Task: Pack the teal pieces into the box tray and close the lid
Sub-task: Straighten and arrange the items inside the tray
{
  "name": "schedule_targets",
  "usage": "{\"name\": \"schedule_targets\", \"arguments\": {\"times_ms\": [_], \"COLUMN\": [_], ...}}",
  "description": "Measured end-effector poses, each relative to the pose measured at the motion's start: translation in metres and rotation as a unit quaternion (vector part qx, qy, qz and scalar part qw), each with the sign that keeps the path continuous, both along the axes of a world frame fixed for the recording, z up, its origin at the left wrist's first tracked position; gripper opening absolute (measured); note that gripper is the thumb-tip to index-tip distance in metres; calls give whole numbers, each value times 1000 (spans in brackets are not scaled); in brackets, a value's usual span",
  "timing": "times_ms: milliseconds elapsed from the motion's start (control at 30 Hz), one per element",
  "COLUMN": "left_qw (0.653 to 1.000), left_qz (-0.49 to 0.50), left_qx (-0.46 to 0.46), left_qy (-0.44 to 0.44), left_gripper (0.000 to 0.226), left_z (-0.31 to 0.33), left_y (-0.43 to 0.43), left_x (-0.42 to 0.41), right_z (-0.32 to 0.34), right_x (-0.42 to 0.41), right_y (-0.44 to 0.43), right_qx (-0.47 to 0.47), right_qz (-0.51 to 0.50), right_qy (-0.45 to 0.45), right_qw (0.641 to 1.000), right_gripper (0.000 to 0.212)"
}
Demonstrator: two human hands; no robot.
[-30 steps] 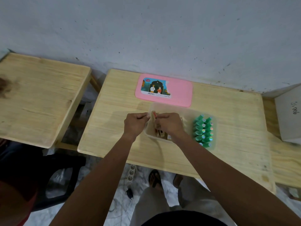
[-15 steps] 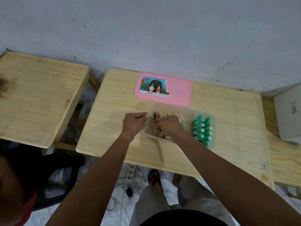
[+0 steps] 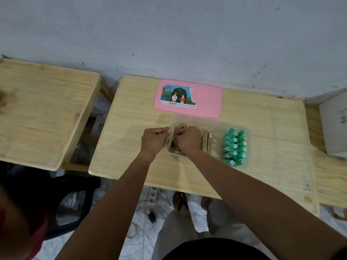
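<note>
While the left hand (image 3: 153, 141) pinches the left rim of the box tray (image 3: 199, 117) to steady it, the right hand (image 3: 187, 140), fingers curled, seems to pinch one of the tan cartons (image 3: 205, 141). It should seat that carton snugly, without disturbing the teal pieces (image 3: 234, 147) already packed at the tray's right end.

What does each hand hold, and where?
Left hand grips the clear box tray at its left rim; right hand pinches a red-and-tan packet inside it by its top end.
</note>
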State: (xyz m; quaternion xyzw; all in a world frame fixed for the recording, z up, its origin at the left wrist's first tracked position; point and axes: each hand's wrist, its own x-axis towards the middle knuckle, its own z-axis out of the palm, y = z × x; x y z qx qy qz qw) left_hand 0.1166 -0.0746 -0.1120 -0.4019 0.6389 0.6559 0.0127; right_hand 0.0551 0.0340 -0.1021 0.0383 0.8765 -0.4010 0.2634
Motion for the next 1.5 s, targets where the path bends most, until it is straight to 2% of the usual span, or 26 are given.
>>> {"name": "schedule_targets", "arguments": {"times_ms": [100,233,333,467,600,700,800,967,1067,1133,1200,1267,1300,1333,1400,1433,1500], "left_qw": [1000,1000,999,999,999,999,997,995,996,996,997,997,997,997,997,998,998], "left_qz": [1,18,21,21,18,19,13,14,10,14,17,17,18,19,20,18,15], "left_qx": [-3,-24,-28,-33,-32,-47,-79,-94,-88,-87,-80,-77,-78,-77,-68,-65,-67], "left_qy": [4,1,6,7,11,13,11,-6,-3,-1,1,-1,-2,-3,0,0,-4], "left_gripper": [40,11,10,9,11,12,18,20,21,21,21,21,21,21,19,19,21], "left_z": [1,5,5,4,4,4,8,6,6,7,8,9,8,8,8,8,9], "left_y": [0,4,4,4,4,5,8,7,7,7,6,7,7,7,5,5,6], "left_x": [0,-1,0,-1,-1,-1,-1,-1,-1,-1,-1,-1,0,0,0,1,0], "right_z": [0,-1,-3,0,5,3,0,10,21,28,36,42,43,43,37,33,25], "right_x": [-4,-16,-19,-20,-27,-26,-26,-33,-33,-32,-29,-27,-28,-29,-30,-30,-28], "right_y": [7,14,9,3,0,-2,-3,8,23,33,43,51,53,55,53,51,47], "right_qx": [16,106,148,142,176,210,220,151,65,-11,-98,-121,-97,-49,86,141,197], "right_qz": [27,85,144,148,196,208,202,81,43,43,86,175,241,318,467,509,551], "right_qy": [61,126,126,95,82,110,140,86,60,43,35,108,169,222,266,269,278], "right_qw": [998,983,970,974,961,949,944,981,995,998,991,971,951,920,839,805,761], "right_gripper": [16,18,18,15,13,24,25,40,17,14,16,15,16,18,26,31,39]}}
